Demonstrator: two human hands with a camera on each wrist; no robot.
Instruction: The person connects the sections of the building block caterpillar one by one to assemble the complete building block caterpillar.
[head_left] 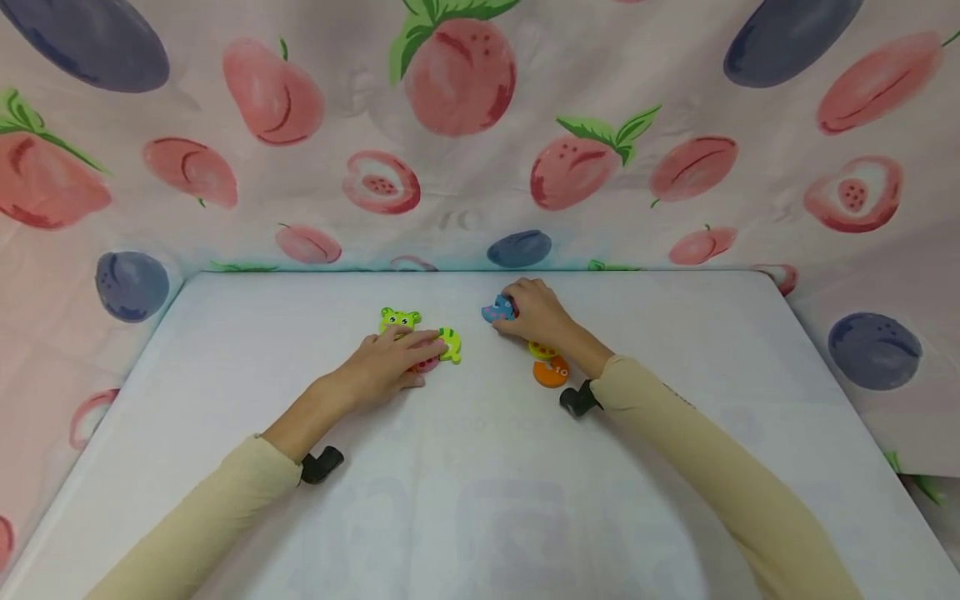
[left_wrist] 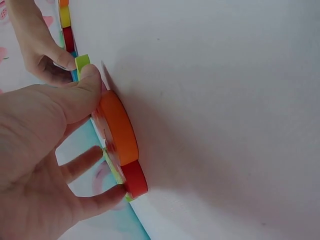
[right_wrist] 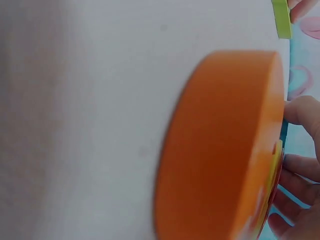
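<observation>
My left hand (head_left: 384, 365) lies over a cluster of flat toy puzzle pieces. Its thumb and forefinger hold a green striped tail-shaped piece (head_left: 450, 344), and its other fingers touch the pieces beside it. A green animal-head piece (head_left: 400, 318) shows above the hand, and a pink piece (head_left: 427, 365) is partly covered by it. Orange (left_wrist: 119, 127) and red (left_wrist: 135, 179) edges face the left wrist camera. My right hand (head_left: 537, 312) pinches a blue animal-head piece (head_left: 498, 309). Under that wrist are a yellow piece (head_left: 542, 350) and an orange piece (head_left: 551, 372) marked 10.
A white table (head_left: 480, 467) holds the pieces, with a fruit-print cloth (head_left: 465, 192) hanging along its far edge. Black wrist-camera mounts stick out below the left sleeve (head_left: 217, 508) and the right sleeve (head_left: 705, 450).
</observation>
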